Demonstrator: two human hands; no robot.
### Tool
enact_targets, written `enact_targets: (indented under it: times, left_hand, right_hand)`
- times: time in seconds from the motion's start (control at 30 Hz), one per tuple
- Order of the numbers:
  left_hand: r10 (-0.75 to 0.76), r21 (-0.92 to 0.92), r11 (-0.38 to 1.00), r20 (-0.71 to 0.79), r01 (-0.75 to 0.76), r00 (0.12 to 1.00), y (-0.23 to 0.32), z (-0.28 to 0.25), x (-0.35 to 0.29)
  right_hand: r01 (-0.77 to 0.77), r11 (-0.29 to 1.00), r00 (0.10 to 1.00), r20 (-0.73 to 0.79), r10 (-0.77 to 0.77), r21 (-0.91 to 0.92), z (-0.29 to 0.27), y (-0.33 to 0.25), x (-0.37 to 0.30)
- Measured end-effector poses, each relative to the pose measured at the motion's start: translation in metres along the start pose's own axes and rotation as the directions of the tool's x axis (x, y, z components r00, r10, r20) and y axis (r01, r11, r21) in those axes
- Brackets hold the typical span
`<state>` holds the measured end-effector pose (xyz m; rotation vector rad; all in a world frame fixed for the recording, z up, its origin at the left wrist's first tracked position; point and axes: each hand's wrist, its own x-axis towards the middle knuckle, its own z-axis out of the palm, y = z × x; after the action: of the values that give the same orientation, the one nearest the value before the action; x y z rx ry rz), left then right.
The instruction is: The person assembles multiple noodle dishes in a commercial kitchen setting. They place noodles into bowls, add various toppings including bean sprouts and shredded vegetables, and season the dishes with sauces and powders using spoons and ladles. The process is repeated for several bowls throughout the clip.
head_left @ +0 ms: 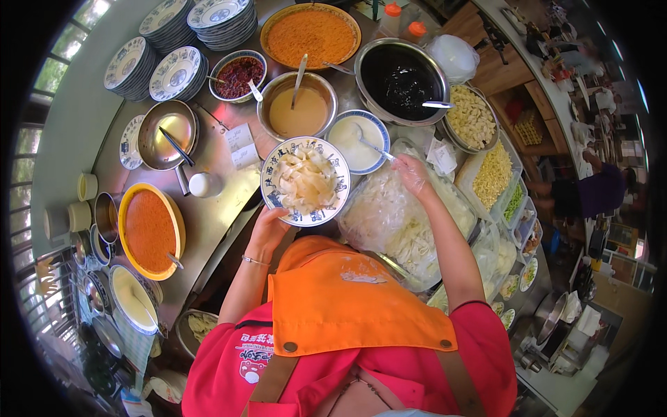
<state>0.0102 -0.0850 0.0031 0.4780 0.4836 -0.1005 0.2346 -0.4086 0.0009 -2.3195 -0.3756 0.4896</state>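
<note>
My left hand [269,228] grips the near left edge of a blue-and-white plate [340,179] heaped with wide pale noodles [308,182]. In a clear plastic glove, my right hand [411,174] is closed on the handle of a spoon [376,148]. That spoon's other end reaches into a blue-rimmed bowl [385,126] of thin whitish liquid, just beyond the plate. Beneath my right forearm lies a plastic-lined container of pale cut noodles [410,229].
Ahead stand a steel bowl of tan sauce [288,115], a basin of dark liquid [399,80] and an orange-filled bowl [309,35]. Stacked plates [177,73] are at the far left, near a pan [165,135]. A tub of chopped yellow food [492,174] is at right.
</note>
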Motion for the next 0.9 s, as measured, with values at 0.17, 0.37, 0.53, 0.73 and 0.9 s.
enact_targets:
  times: [0.17,0.37,0.53,0.73,0.9]
  left_hand:
    - [-0.012,0.013,1.000,-0.018,0.012,1.000,-0.004,0.000,0.006]
    - [-0.019,0.012,1.000,-0.008,0.019,1.000,-0.007,0.002,0.015]
    - [-0.025,0.038,0.999,0.042,0.023,0.999,-0.016,-0.002,0.027]
    - [-0.007,-0.007,1.000,0.099,0.008,0.995,-0.029,0.016,0.034]
    - [0.025,-0.027,0.999,0.101,-0.023,0.995,-0.034,0.023,0.026]
  right_hand:
    - [0.029,0.998,0.992,-0.123,-0.035,-0.046,-0.013,0.001,-0.024]
    - [0.020,1.000,0.986,-0.164,-0.017,0.014,-0.026,-0.010,-0.053]
    - [-0.054,0.993,0.993,-0.103,0.065,0.103,-0.042,-0.054,-0.086]
    - [0.232,0.894,0.943,-0.136,-0.303,-0.383,-0.044,-0.106,-0.117]
    - [0.295,0.773,0.853,-0.210,-0.477,-0.561,-0.038,-0.104,-0.105]
